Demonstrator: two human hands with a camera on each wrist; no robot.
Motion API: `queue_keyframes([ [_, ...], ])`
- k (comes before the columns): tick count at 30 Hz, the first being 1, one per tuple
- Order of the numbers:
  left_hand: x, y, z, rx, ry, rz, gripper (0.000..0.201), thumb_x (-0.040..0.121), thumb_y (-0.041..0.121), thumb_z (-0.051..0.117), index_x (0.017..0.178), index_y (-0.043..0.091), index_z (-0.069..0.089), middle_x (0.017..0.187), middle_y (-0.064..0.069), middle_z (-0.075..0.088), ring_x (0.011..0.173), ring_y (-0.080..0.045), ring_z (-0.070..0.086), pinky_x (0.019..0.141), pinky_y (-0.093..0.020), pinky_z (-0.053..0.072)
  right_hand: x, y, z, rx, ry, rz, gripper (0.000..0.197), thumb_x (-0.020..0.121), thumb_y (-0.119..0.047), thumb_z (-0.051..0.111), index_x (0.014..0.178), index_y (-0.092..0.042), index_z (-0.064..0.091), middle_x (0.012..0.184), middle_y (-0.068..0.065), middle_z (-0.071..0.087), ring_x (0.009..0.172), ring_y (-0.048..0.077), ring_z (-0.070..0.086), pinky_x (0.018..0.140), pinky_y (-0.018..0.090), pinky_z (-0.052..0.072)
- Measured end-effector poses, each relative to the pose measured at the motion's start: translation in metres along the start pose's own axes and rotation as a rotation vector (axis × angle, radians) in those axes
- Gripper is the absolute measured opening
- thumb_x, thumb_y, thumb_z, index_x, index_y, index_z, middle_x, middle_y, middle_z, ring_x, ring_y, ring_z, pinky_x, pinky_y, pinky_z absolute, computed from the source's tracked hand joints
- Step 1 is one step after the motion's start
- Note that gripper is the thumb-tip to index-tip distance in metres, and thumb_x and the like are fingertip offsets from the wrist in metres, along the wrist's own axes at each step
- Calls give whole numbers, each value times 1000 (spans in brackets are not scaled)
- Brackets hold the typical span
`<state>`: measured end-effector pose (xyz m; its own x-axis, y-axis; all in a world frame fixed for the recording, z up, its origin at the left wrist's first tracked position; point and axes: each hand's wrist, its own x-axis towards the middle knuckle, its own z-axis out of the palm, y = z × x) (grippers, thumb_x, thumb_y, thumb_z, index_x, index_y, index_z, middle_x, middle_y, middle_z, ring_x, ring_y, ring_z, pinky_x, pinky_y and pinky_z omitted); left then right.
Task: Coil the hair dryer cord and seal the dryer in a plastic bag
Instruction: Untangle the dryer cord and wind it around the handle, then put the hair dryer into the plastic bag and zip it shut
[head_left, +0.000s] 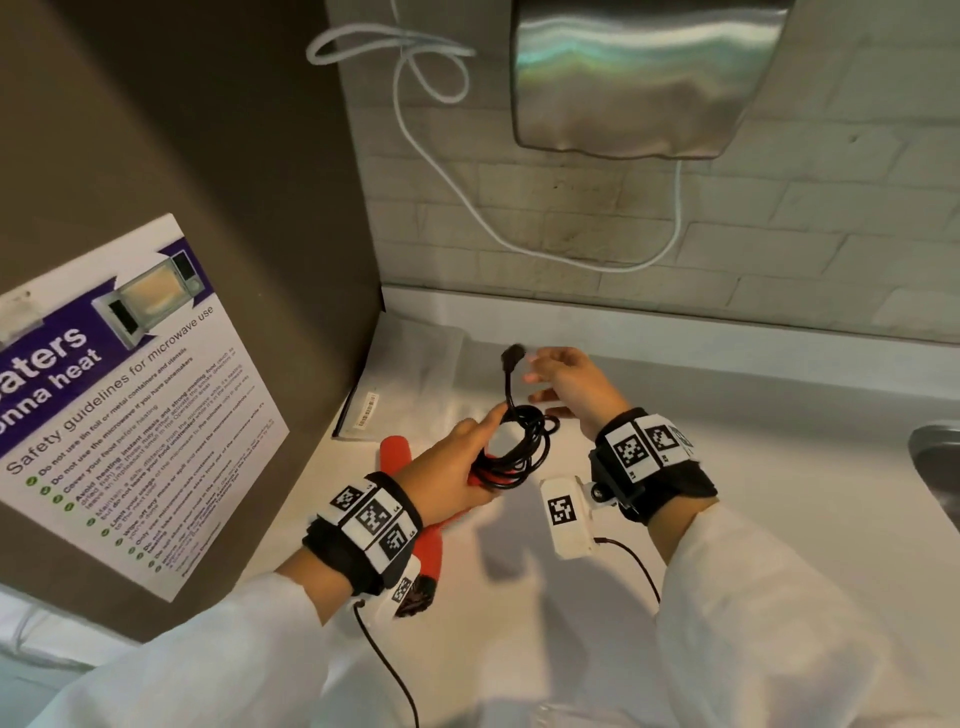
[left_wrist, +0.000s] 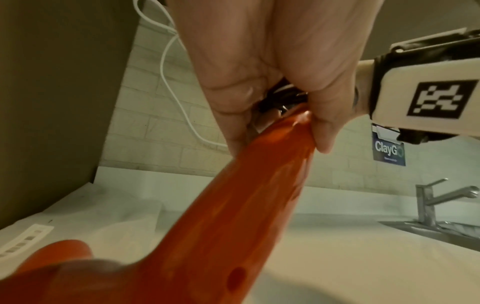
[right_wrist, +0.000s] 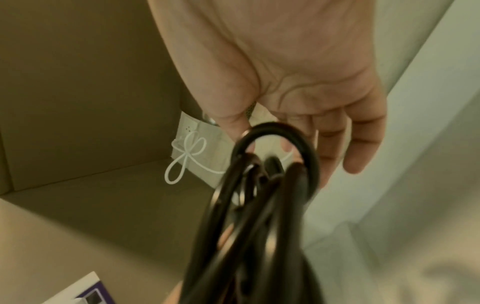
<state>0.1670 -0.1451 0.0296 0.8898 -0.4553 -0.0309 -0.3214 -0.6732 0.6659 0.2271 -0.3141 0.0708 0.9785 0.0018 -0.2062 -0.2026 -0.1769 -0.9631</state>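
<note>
- Head view: coiled black power cord (head_left: 511, 447) sits bunched against the handle of the red plastic hair dryer (head_left: 397, 454), left hand (head_left: 457, 467) clamped round both above the white countertop (head_left: 753, 467). The black plug end (head_left: 511, 358) sticks up loose, and the right hand (head_left: 569, 384) is spread just beside it, holding nothing. That free tail could flop and pull loops out.
- Left wrist view: fingers (left_wrist: 322, 115) curl over handle and cord together. Slick plastic, so the bundle might slide if the squeeze eases.
- Right wrist view: blurry, but the palm looks open behind the loops.
- Clear plastic bag (head_left: 415, 379) lies flat near the corner, behind the hands, so bagging one-handed could spill the coil.
</note>
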Motion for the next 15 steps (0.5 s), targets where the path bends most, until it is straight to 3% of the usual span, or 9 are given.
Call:
queue_keyframes([
  [3, 15, 2, 18, 124, -123, -11, 89, 74, 15, 65, 141, 34, 10, 117, -10, 46, 104, -27, 55, 92, -37, 46, 3, 15, -14, -104, 79, -11, 40, 88, -25, 52, 125, -12, 45, 112, 5, 55, 92, 21, 56, 72, 28, 42],
  [5, 31, 11, 35, 254, -265, -24, 87, 74, 13, 64, 142, 29, 11, 122, -15, 45, 102, -31, 55, 89, -37, 47, 1, 22, -26, -110, 154, -82, 31, 88, -21, 53, 117, -10, 50, 109, 4, 54, 96, 21, 53, 81, 30, 41],
  [7, 50, 24, 57, 404, -380, -35, 86, 76, 12, 64, 143, 24, 10, 124, -18, 45, 101, -34, 56, 84, -36, 46, -6, 26, -38, -80, 208, -152, 12, 89, -17, 52, 99, -14, 57, 98, 3, 58, 88, 18, 54, 79, 24, 44],
  [9, 67, 34, 79, 500, -443, -12, 83, 77, 19, 65, 143, 20, 14, 128, -19, 45, 105, -36, 56, 86, -38, 46, -20, 27, -48, -50, 212, -184, 9, 90, -17, 50, 89, -14, 58, 80, 1, 61, 67, 12, 55, 59, 13, 44],
  [11, 79, 41, 99, 557, -447, 24, 76, 77, 38, 62, 139, 19, 21, 127, -16, 50, 104, -34, 57, 85, -40, 47, -37, 28, -55, -42, 187, -190, 14, 91, -20, 48, 87, -14, 60, 68, 0, 60, 54, 11, 51, 51, 16, 42],
  [13, 86, 49, 114, 561, -461, 57, 72, 76, 56, 53, 132, 17, 30, 120, -13, 57, 99, -33, 60, 80, -37, 46, -53, 35, -60, -49, 162, -189, 17, 91, -21, 49, 82, -16, 62, 62, 0, 58, 52, 13, 47, 52, 23, 42],
  [15, 91, 54, 119, 502, -446, 69, 66, 74, 61, 48, 120, 16, 37, 104, -10, 64, 83, -29, 61, 72, -34, 47, -70, 45, -66, -76, 149, -205, 19, 91, -20, 50, 78, -16, 63, 57, -2, 56, 50, 12, 46, 54, 25, 42],
])
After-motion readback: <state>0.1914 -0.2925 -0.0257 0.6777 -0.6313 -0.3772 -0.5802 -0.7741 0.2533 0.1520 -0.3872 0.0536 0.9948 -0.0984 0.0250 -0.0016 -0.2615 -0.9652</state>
